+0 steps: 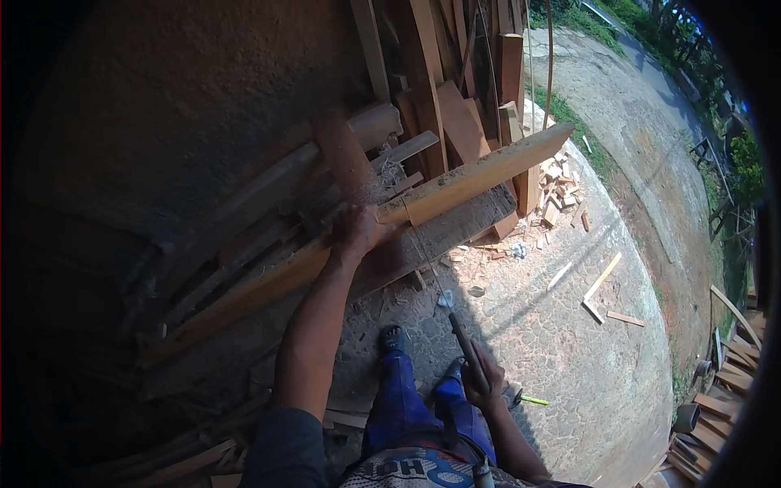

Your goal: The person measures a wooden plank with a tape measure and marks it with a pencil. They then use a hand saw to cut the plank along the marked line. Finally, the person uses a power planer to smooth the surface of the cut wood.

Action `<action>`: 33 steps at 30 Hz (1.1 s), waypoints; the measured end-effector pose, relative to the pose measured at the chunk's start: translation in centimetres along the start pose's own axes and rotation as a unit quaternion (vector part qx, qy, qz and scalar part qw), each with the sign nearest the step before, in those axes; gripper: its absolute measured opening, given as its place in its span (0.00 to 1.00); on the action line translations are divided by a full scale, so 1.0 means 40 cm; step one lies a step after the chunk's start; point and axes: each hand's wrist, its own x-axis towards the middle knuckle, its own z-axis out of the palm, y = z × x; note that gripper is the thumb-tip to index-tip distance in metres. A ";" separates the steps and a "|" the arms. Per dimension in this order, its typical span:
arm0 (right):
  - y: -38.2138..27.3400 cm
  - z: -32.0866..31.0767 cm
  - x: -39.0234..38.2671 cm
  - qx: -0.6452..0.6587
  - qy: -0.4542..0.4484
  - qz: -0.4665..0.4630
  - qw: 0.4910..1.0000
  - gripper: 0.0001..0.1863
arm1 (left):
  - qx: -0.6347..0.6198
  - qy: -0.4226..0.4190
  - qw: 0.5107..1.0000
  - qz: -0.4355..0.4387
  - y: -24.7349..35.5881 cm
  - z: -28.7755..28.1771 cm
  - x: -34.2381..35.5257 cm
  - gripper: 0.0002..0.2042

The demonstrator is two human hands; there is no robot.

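Observation:
My left hand [358,229] grips a long pale wooden plank [472,175] that lies tilted across a pile of timber, its far end rising to the upper right. My right hand [484,382] is closed around the dark handle of a hammer [460,329], held low beside my right leg, with the metal head pointing up and away near the ground. My legs are in blue trousers [407,403], one foot in a sandal [391,337].
Stacked boards and beams [439,89] lean against a rough wall [179,89] ahead. Wood offcuts [557,195] and thin strips [602,281] litter the stone-paved ground. More timber pieces [724,390] lie at the right edge. Grass and a road run beyond.

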 end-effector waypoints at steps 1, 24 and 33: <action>0.010 0.057 0.098 0.007 0.029 -0.011 0.999 0.31 | -0.011 -0.007 1.000 -0.001 0.013 0.002 -0.004 0.23; -0.039 -0.089 -0.065 0.013 0.003 0.025 1.000 0.30 | -0.076 0.018 0.993 0.086 -0.038 0.048 0.054 0.23; -0.029 0.044 0.093 0.024 0.028 0.009 0.999 0.33 | 0.003 -0.001 0.998 0.065 -0.002 0.015 0.032 0.25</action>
